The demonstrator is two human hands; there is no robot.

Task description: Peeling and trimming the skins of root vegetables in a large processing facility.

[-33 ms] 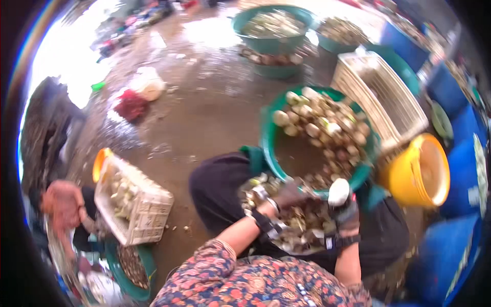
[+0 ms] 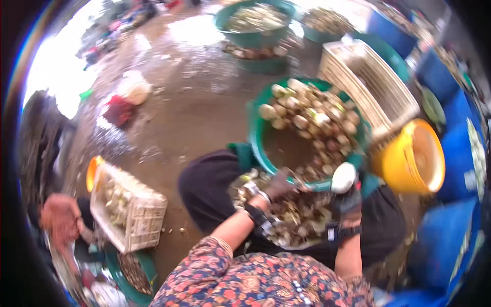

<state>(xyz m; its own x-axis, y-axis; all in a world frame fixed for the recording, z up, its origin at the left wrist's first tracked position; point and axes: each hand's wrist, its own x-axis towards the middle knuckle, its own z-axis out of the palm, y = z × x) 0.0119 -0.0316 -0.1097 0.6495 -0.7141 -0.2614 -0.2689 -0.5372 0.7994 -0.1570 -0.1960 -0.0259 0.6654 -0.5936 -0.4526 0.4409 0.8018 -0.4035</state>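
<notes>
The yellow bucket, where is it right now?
In the head view, the yellow bucket sits on the person's right, beside the green basin of shells and below the white crate.

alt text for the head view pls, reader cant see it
Seen from above, a seated person's left hand and right hand, which grips a pale round shell, work over a lap tray of shellfish. Ahead sits a green basin heaped with pale shells, with a yellow bucket to the right and a white crate on the left, on wet floor.

Wet floor (image 2: 194, 112) bears green tubs (image 2: 254, 133), white crates (image 2: 148, 215).
</notes>
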